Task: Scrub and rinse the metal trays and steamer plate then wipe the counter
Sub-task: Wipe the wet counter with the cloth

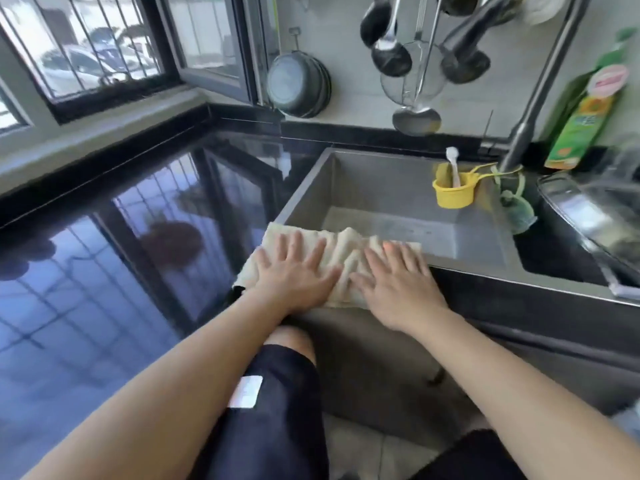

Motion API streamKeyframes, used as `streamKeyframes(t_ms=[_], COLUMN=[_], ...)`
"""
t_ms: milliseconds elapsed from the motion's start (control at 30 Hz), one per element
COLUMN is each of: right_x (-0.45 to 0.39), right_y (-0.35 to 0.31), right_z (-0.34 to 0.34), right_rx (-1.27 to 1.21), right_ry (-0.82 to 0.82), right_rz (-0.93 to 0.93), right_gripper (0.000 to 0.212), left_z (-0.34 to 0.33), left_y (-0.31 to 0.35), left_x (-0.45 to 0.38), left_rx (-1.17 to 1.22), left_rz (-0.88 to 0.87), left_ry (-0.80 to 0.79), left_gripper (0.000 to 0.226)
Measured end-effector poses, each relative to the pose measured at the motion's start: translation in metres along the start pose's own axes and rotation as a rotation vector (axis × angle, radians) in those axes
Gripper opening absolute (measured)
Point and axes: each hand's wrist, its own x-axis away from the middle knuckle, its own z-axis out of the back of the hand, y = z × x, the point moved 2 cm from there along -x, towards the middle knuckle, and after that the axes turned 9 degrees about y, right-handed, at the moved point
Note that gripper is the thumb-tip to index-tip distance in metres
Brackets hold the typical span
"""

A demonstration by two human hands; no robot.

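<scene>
Pressing flat, your left hand (298, 271) and right hand (398, 282), fingers spread, pin one cream cloth (343, 251) on the near rim of one sink (381, 188); one black counter (121, 244) adjoins.

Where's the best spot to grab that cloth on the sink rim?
Probably the cloth at its bunched ridge between the left hand and right hand, pinched from above: both palms press it flat, so only that raised fold offers purchase.

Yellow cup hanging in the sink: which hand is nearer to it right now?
Right. The right hand lies flat on the cloth below the yellow cup; the left hand presses the cloth's far-left end.
</scene>
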Motion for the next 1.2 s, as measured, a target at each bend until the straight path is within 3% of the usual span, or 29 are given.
streamKeyframes(t_ms=[133, 267, 333, 400, 600, 700, 767, 900, 1200], right_x=[0.061, 0.079, 0.069, 0.048, -0.059, -0.112, -0.151, -0.255, -0.484], right_y=[0.124, 0.161, 0.135, 0.086, -0.116, -0.181, -0.196, -0.166, -0.069], right_z=[0.02, 0.023, 0.02, 0.012, -0.017, -0.023, -0.03, -0.037, -0.052], right_rx=[0.062, 0.099, 0.088, 0.084, -0.064, -0.125, -0.13, -0.093, 0.009], right_ry=[-0.088, -0.103, -0.086, -0.06, -0.054, -0.102, -0.125, -0.157, -0.076], right_rz=[-0.34, -0.52, -0.467, -0.291, 0.195, 0.304, 0.28, 0.153, -0.054], right_gripper=[0.069, 0.067, 0.072, 0.079, 0.059, 0.058, 0.06, 0.066, 0.073], left_z=[-0.007, -0.007, 0.001, 0.009, 0.029, 0.044, 0.047, 0.034, 0.025], left_y=[0.131, 0.18, 0.152, 0.096, -0.124, -0.194, -0.208, -0.187, -0.155], left_x=[0.021, 0.034, 0.026, 0.011, -0.022, -0.039, -0.069, -0.157, -0.429], left_rx=[0.014, 0.007, 0.003, -0.039, -0.105, -0.121, -0.137, 0.006, 0.015], left_rz=[-0.218, -0.321, -0.24, -0.074, 0.447, 0.614, 0.628, 0.511, 0.223], left_ry=[-0.054, -0.136, -0.136, -0.118, -0.167, -0.186, -0.13, -0.023, 0.089], left_gripper=[0.085, 0.086, 0.088, 0.09, 0.097, 0.102, 0.103, 0.08, 0.084])
